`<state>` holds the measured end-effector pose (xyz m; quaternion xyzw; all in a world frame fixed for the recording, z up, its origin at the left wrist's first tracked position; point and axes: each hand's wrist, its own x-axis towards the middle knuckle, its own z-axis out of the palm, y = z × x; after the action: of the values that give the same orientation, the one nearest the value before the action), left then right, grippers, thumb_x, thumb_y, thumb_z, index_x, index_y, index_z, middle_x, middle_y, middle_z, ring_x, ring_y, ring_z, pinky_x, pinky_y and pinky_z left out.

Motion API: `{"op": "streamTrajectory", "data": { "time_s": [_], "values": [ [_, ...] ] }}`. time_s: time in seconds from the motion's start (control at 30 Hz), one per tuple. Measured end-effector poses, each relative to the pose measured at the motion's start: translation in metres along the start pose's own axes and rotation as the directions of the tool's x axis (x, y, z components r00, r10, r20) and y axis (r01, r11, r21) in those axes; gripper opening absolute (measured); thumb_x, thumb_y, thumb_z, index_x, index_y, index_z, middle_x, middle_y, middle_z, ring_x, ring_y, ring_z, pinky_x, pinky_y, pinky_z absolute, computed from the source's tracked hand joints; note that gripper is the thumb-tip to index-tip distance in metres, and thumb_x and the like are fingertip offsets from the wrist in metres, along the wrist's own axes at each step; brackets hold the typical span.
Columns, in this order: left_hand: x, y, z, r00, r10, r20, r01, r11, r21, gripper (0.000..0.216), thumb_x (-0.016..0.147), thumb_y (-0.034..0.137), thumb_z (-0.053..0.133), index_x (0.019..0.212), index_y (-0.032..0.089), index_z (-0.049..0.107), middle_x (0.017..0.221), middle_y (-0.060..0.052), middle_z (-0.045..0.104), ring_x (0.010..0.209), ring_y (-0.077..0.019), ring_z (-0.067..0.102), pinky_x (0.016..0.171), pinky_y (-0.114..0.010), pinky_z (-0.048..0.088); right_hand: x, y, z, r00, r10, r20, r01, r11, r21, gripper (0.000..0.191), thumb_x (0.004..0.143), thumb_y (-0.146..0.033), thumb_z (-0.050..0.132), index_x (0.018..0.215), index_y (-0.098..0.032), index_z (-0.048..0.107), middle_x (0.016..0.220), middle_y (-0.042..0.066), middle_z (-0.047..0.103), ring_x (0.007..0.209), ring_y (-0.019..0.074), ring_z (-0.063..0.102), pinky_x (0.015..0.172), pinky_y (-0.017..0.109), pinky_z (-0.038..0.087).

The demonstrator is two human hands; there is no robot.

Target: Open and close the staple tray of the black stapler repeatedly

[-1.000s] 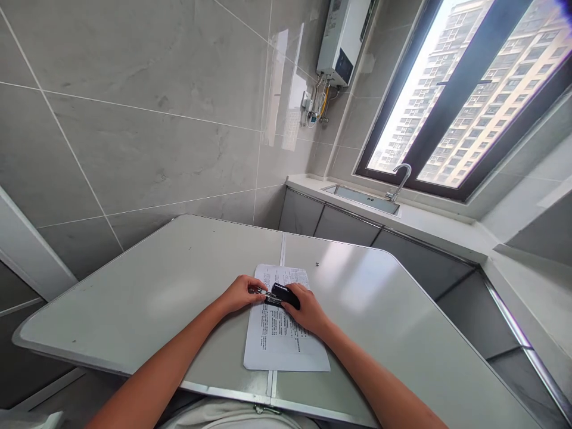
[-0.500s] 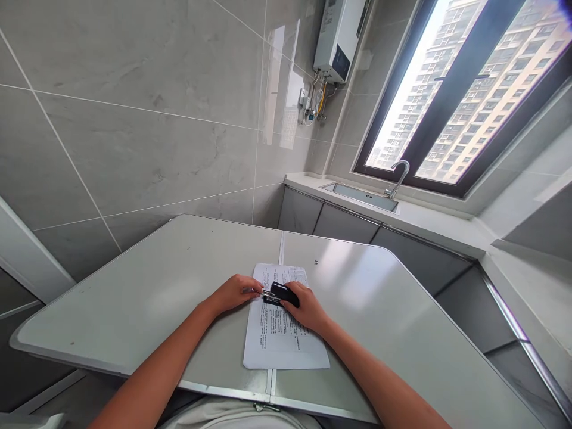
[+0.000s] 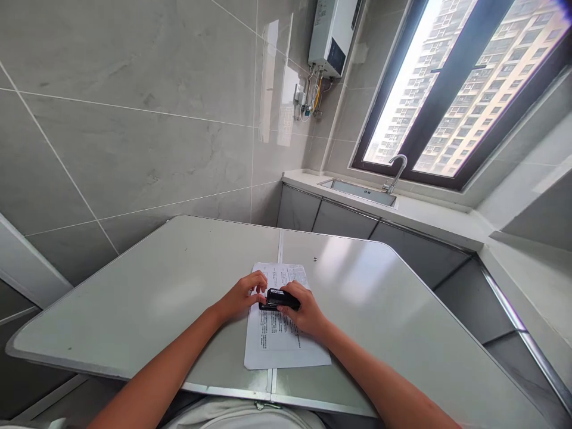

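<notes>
A printed sheet of paper lies across the seam of a pale folding table. Above its upper half, my right hand is wrapped round a small black stapler. My left hand meets the stapler's left end, with fingers curled and the fingertips touching its front. The stapler looks closed, its metal part hidden between my fingers.
A grey tiled wall rises behind the table. To the right runs a white counter with a sink and tap under a large window. A water heater hangs on the wall in the corner.
The stapler was open with its metal rail showing toward my left hand; now it is closed. My left fingers have lifted from the rail to the stapler's front end.
</notes>
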<state>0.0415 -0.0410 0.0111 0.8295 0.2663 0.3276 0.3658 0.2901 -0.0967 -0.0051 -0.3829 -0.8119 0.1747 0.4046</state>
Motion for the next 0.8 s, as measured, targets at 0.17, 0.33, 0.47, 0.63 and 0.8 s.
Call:
{"op": "streamTrajectory", "data": {
  "time_s": [0.17,0.33,0.47,0.63,0.8],
  "values": [
    [0.002,0.004,-0.003,0.998,0.045,0.045,-0.051,0.988,0.143,0.02,0.083,0.026,0.077,0.094,0.023,0.061,0.107,-0.004,0.062,0.1,-0.0207,0.058,0.091,-0.035,0.05,0.005,-0.001,-0.009,0.996,-0.021,0.088,0.019,1.0,0.016,0.02,0.087,-0.035,0.073,0.104,-0.024,0.069,0.088,0.003,0.07,0.085,0.022,0.061,0.077,0.034,0.047],
    [0.003,-0.002,-0.002,0.999,-0.015,-0.032,0.027,0.912,0.41,0.024,0.095,0.038,0.066,0.116,0.026,0.065,0.13,-0.007,0.063,0.12,-0.0269,0.058,0.109,-0.048,0.043,0.015,0.03,-0.05,0.928,0.282,-0.244,-0.29,0.957,0.003,0.029,0.085,-0.039,0.072,0.108,-0.022,0.072,0.093,0.004,0.075,0.082,0.0224,0.067,0.077,0.034,0.052],
    [0.0,-0.016,0.0,0.988,-0.078,0.13,-0.008,0.829,0.559,0.054,0.092,0.055,0.067,0.14,0.033,0.059,0.157,-0.008,0.048,0.142,-0.0349,0.045,0.119,-0.057,0.034,0.003,0.066,-0.095,0.861,0.382,-0.336,-0.45,0.88,-0.152,0.03,0.078,-0.036,0.072,0.103,-0.021,0.074,0.094,0.005,0.076,0.085,0.0239,0.067,0.08,0.035,0.051],
    [-0.001,-0.026,0.0,0.98,-0.14,0.143,0.03,0.811,0.584,0.057,0.095,0.061,0.059,0.143,0.031,0.059,0.161,-0.008,0.045,0.148,-0.0338,0.039,0.123,-0.056,0.032,-0.013,0.083,-0.127,0.869,0.493,-0.037,-0.492,0.853,-0.177,0.029,0.076,-0.038,0.073,0.099,-0.022,0.076,0.083,0.0,0.073,0.074,0.0194,0.062,0.069,0.03,0.046],
    [0.002,-0.024,0.0,0.972,-0.184,0.143,0.068,0.809,0.584,0.059,0.096,0.062,0.057,0.145,0.03,0.058,0.163,-0.007,0.043,0.151,-0.0325,0.037,0.125,-0.055,0.029,-0.012,0.071,-0.13,0.899,0.366,0.241,-0.358,0.931,-0.078,0.029,0.078,-0.039,0.075,0.102,-0.022,0.076,0.085,0.0,0.073,0.078,0.0187,0.062,0.071,0.028,0.046]
  ]
}}
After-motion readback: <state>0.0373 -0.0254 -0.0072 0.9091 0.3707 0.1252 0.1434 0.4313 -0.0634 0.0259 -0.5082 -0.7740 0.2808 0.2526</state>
